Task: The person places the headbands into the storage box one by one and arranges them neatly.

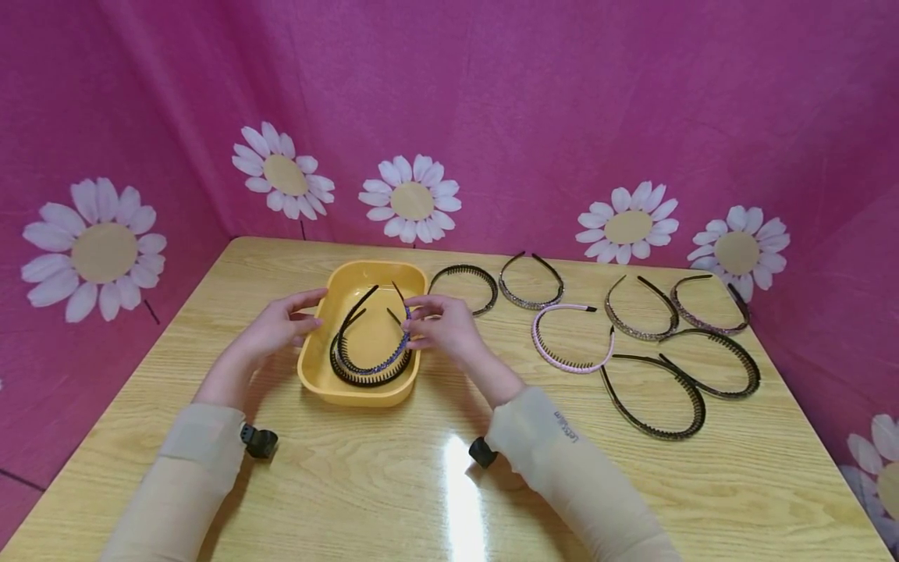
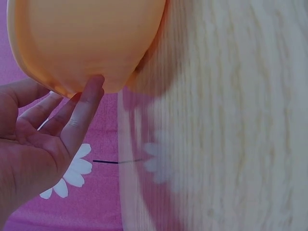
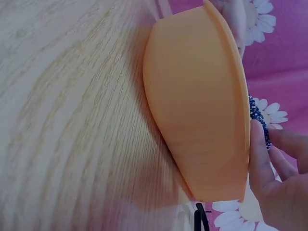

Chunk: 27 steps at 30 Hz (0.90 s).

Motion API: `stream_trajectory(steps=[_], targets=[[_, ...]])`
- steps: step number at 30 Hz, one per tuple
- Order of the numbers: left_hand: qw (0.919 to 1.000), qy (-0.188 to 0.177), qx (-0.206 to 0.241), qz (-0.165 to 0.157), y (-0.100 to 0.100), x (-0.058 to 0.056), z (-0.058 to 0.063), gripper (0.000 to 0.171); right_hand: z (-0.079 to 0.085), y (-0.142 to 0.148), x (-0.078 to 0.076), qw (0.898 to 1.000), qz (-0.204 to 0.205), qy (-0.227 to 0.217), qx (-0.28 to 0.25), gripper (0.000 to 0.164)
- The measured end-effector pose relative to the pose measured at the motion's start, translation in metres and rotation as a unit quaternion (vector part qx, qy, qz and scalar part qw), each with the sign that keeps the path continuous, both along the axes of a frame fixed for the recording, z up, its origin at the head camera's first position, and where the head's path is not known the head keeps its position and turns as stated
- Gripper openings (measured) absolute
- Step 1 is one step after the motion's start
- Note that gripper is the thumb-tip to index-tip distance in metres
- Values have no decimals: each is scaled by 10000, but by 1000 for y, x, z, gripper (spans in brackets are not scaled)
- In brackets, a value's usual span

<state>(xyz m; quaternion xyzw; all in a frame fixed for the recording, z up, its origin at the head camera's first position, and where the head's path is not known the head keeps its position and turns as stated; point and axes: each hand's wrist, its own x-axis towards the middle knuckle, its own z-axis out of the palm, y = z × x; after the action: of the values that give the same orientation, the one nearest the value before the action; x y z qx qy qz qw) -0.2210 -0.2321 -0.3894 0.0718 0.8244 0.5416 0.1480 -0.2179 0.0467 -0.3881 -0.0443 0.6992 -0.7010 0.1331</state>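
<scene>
A yellow plastic basin stands on the table, its left rim touched by my left hand. In the left wrist view the left hand's fingers lie fairly straight against the outer wall. Over the right rim, my right hand pinches a blue glittery headband by its side. The right wrist view shows a blue beaded stretch of this headband beside the fingertips. Beneath it, inside the basin, lies a black toothed headband, partly covered.
To the right lie several headbands: a black toothed one by the basin, a glittery one, a pink one, and more dark ones overlapping farther right. Pink cloth with daisies hangs behind the wooden table.
</scene>
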Motion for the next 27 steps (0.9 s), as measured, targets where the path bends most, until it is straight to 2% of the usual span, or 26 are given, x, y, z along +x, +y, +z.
stream_trajectory(steps=[6, 10, 14, 17, 22, 27], targets=[[10000, 37, -44, -7, 0, 0, 0, 58, 0, -5, 0, 9941, 125, 674, 844, 41], [10000, 54, -58, -8, 0, 0, 0, 58, -1, -6, 0, 9800, 329, 1253, 1512, 37], [10000, 69, -56, -8, 0, 0, -1, 57, 0, -6, 1, 9461, 406, 2123, 2411, 30], [10000, 78, -58, -6, -1, 0, -1, 58, 1, -7, 1, 9206, 406, 2602, 2882, 26], [10000, 60, -57, -20, -1, -1, -1, 58, 4, -8, 1, 8916, 675, 2885, 3425, 24], [9999, 64, -127, -37, -1, -1, 0, 58, 5, -2, -2, 8562, 1119, 3188, 3909, 30]])
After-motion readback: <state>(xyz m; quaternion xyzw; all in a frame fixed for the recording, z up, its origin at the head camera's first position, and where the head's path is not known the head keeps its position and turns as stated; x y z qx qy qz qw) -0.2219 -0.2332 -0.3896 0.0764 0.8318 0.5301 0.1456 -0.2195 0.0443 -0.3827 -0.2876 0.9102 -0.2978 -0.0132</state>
